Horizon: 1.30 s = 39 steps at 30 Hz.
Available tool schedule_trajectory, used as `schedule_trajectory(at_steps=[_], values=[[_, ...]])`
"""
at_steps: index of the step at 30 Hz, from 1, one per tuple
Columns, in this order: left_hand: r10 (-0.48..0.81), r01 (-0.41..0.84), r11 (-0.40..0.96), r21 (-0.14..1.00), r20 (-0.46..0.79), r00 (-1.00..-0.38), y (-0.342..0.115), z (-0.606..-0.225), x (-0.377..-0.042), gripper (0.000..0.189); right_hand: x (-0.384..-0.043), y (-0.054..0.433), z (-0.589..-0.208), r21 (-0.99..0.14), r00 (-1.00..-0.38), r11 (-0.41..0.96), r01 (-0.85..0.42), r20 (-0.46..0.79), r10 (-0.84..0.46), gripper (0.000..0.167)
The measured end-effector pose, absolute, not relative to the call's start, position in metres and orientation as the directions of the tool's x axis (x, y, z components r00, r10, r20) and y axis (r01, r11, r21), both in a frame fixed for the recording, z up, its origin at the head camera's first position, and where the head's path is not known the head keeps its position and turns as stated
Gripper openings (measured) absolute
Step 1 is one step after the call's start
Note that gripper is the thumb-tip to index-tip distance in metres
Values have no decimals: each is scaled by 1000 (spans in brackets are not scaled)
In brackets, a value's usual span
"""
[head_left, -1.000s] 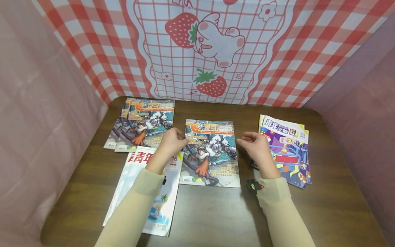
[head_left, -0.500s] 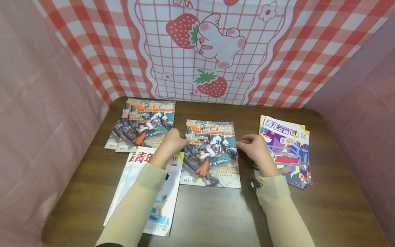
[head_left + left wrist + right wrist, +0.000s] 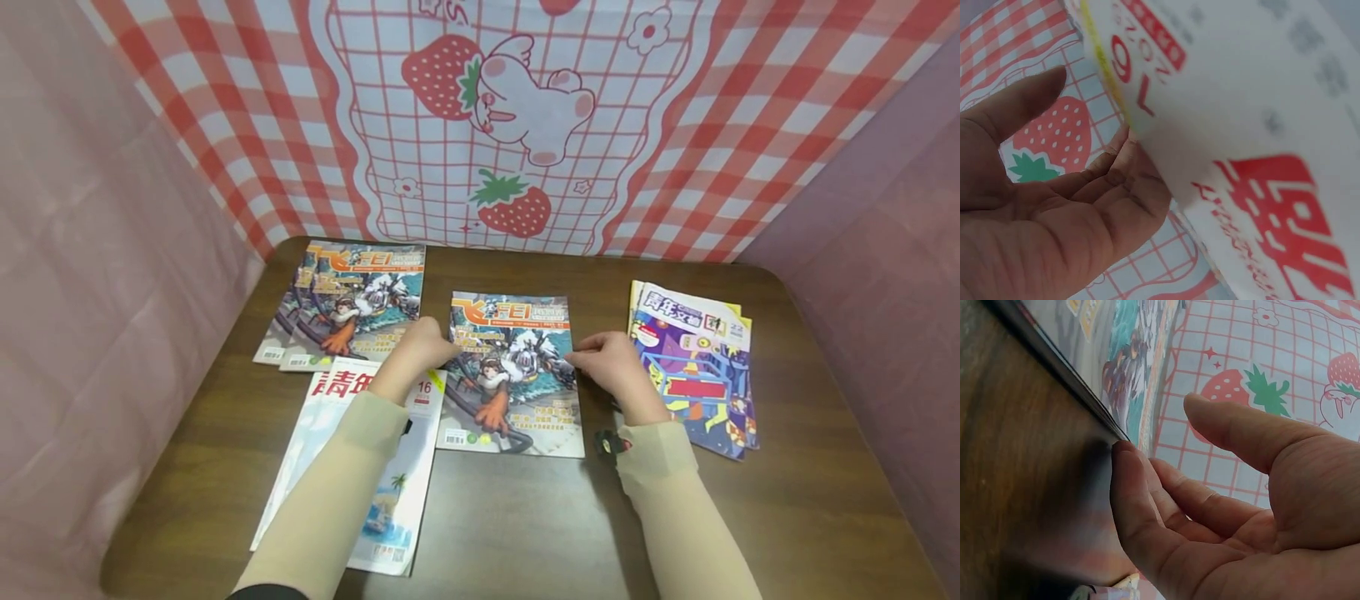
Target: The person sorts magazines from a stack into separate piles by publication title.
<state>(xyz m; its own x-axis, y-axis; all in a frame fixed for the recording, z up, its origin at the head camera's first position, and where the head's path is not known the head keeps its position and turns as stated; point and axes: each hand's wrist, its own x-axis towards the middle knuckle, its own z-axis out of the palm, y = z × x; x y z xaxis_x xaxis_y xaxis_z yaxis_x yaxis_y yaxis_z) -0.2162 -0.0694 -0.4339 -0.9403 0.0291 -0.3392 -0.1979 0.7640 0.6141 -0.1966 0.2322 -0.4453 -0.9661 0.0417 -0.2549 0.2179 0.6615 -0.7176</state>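
A FEI magazine with a colourful cartoon cover lies flat in the middle of the table. At its left edge is my left hand, with the forearm across a white magazine marked 16. In the left wrist view the thumb stands apart from loosely bent fingers, whose tips are partly hidden by the white magazine. My right hand touches the FEI magazine's right edge. The right wrist view shows its fingertips against that edge, the thumb raised away from them.
At the back left lie overlapping FEI magazines. More white magazines sit under the front-left one. A purple-covered pile of magazines lies on the right of the brown table. A strawberry-print cloth hangs behind.
My right hand has moved slightly left and toward the front, from beside the middle FEI magazine to its edge. The left hand has shifted slightly toward the front; the magazines stay put.
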Motion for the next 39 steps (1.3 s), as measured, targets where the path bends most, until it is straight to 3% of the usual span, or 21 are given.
schedule_trajectory(at_steps=[16,26,33,39], values=[[62,-154,815,559,-347,-936,-64,-436,-224,31,-196,227,-447,-697,-967,685,211,-251,42,45],[84,-139,758,637,-308,-948,-55,-431,-225,30,-196,229,-445,-709,-964,667,229,-261,53,48],[110,-60,736,674,-207,-972,-49,-428,-224,19,-197,231,-447,-712,-962,660,239,-268,59,48],[115,-48,713,700,-184,-976,-45,-425,-221,36,-197,232,-448,-715,-961,656,243,-271,60,49]])
